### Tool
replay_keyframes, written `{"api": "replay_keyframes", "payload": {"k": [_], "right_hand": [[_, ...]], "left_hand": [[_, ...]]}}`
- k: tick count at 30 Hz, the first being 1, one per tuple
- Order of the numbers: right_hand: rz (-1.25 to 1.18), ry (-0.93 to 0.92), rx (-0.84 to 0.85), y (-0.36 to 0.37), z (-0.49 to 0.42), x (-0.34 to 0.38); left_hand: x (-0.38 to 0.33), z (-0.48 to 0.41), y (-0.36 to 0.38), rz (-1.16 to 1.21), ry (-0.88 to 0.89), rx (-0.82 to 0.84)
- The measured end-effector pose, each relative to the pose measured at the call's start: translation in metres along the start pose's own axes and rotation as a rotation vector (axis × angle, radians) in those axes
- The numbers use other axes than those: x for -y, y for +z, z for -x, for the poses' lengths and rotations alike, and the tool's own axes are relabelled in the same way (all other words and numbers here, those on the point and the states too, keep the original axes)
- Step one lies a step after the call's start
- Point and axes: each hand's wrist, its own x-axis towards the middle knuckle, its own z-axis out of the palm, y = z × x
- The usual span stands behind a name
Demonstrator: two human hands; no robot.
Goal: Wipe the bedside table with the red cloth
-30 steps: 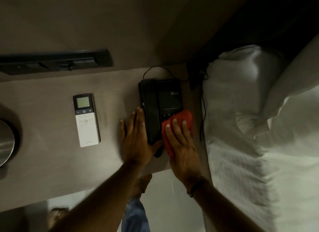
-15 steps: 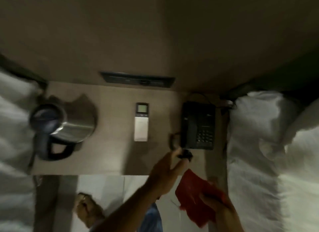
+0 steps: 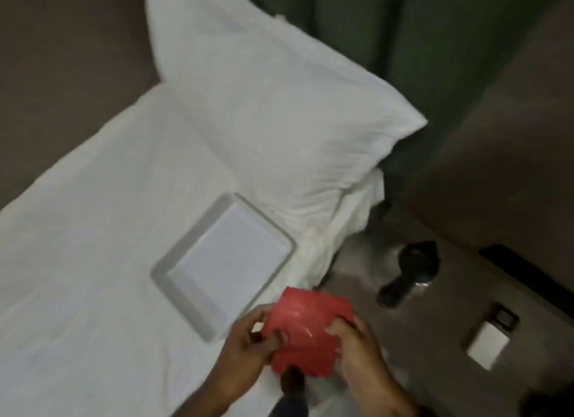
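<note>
The red cloth is held up between both hands at the bottom centre, over the bed's edge. My left hand pinches its left side and my right hand grips its right side. The brown bedside table lies to the right, blurred. On it stand a steel kettle with a black handle and a white remote. The phone is out of view.
A white bed fills the left, with a pillow at its head. A white rectangular tray rests on the sheet just left of my hands. A green curtain hangs behind. A dark wall panel runs along the table's far side.
The view has swung left from the table to the other bed. The cloth has left the phone and table, and both hands now hold it in the air.
</note>
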Motion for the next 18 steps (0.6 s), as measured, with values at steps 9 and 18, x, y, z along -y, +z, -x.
{"api": "replay_keyframes", "payload": {"k": [9,18], "right_hand": [[0.925,-0.352,0.045,0.209,-0.077,0.055],[1.332,-0.469,-0.23,0.236,-0.098,0.031]], "left_hand": [[0.003,-0.112,-0.142,-0.322,-0.161,-0.332],[0.042,-0.153,-0.145,-0.614,-0.096,-0.485]]}}
